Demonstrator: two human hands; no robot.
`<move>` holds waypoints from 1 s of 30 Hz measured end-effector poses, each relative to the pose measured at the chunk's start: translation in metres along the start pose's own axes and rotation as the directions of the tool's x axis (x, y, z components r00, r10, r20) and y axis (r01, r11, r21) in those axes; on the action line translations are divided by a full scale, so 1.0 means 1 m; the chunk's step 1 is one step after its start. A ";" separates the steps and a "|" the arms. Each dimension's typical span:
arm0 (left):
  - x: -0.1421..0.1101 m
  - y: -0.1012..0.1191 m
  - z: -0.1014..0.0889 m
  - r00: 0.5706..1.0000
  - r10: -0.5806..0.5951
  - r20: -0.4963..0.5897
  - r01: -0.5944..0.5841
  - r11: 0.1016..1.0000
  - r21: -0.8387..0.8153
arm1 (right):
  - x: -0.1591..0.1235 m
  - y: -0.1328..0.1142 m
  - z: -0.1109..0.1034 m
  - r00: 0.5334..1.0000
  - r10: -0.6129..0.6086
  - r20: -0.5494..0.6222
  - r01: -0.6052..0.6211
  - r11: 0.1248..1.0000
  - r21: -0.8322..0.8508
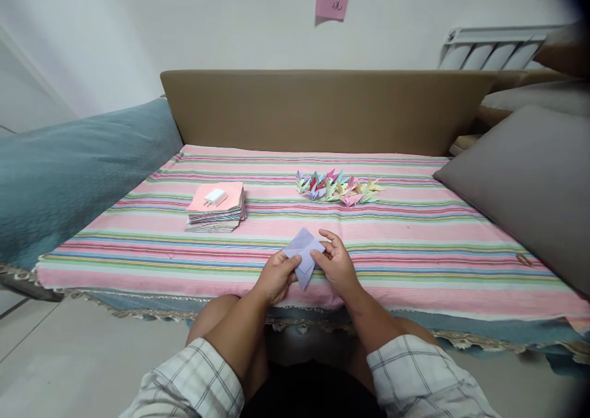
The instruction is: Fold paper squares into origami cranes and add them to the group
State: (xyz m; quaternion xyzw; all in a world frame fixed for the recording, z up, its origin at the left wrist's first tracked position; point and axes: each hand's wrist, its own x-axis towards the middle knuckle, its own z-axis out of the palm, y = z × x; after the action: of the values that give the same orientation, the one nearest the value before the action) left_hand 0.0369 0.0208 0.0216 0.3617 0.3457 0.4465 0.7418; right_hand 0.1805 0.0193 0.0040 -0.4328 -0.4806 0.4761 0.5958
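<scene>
1. Presently, both hands grip one purple paper (305,252), raised just above the near edge of the seat, about midway between left and right.
2. Left hand (278,275): pinching the paper's left side, thumb on top, fingers beneath and partly hidden.
3. Right hand (338,264): thumb on the paper's right corner, apparently pinching it against a curled finger; the forefinger is lifted clear.
4. Risk: a crease could set crooked if the layers slip under the thumbs, as the work has no hard surface under it. Pressing too hard at the narrow near point could crumple or tear it.
5. Risk: the left stack (216,216) has uneven edges; a knock to the soft seat could slide its sheets or the white plug (216,197) on top.
6. Materials: the paper is thin, matte and angular, tapering towards the near side. Sharp-pointed, many-coloured folded shapes (338,189) lie crowded together at far right of the hands, on a striped woven-looking cloth (391,240).
</scene>
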 end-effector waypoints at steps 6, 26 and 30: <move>0.002 0.007 -0.013 0.990 0.090 0.108 -0.115 0.959 0.257 | 0.003 -0.008 -0.005 1.000 0.018 0.001 -0.018 0.999 0.033; 0.010 0.012 -0.032 0.959 0.234 -0.162 -0.142 0.887 0.440 | 0.016 -0.008 -0.021 0.963 0.064 0.263 0.067 0.885 -0.460; 0.009 0.014 -0.041 0.914 0.396 -0.087 -0.162 0.553 0.818 | 0.018 -0.006 -0.015 0.951 -0.154 0.268 0.304 0.623 -0.720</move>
State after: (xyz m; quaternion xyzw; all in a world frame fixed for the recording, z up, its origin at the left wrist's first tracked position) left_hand 0.0002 0.0430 0.0114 0.6419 0.5396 0.4015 0.3684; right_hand 0.1977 0.0351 0.0102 -0.5306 -0.7374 0.1905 0.3721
